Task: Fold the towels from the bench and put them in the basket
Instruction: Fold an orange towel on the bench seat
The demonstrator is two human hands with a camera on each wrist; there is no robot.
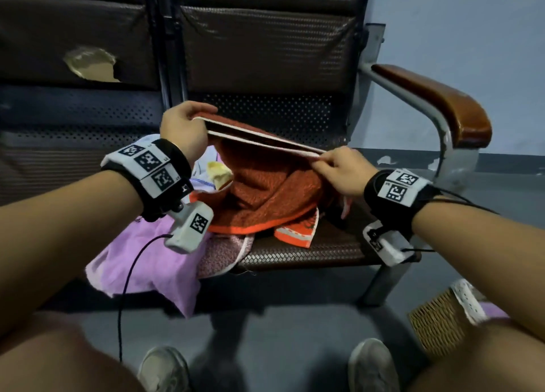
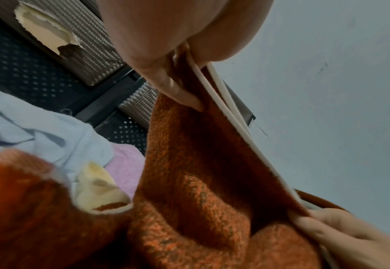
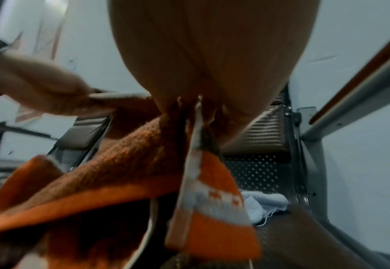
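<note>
An orange towel (image 1: 265, 185) with white-edged hems hangs doubled above the bench seat (image 1: 309, 250). My left hand (image 1: 184, 126) pinches its two hems together at the upper left end. My right hand (image 1: 339, 167) pinches the same doubled edge at the lower right end. The left wrist view shows the orange towel (image 2: 200, 182) hanging from my left hand (image 2: 177, 76), the two white hems running down to my right hand (image 2: 341, 234). In the right wrist view my right hand (image 3: 200, 72) holds the orange towel (image 3: 120, 163) with a patterned end dangling.
A purple towel (image 1: 147, 259) drapes over the seat's front edge, with pale blue (image 2: 39, 131), yellow (image 1: 219, 173) and pink (image 1: 221, 253) cloths beside it. A wicker basket (image 1: 439, 321) stands on the floor at the lower right. A brown armrest (image 1: 436, 102) bounds the seat's right side.
</note>
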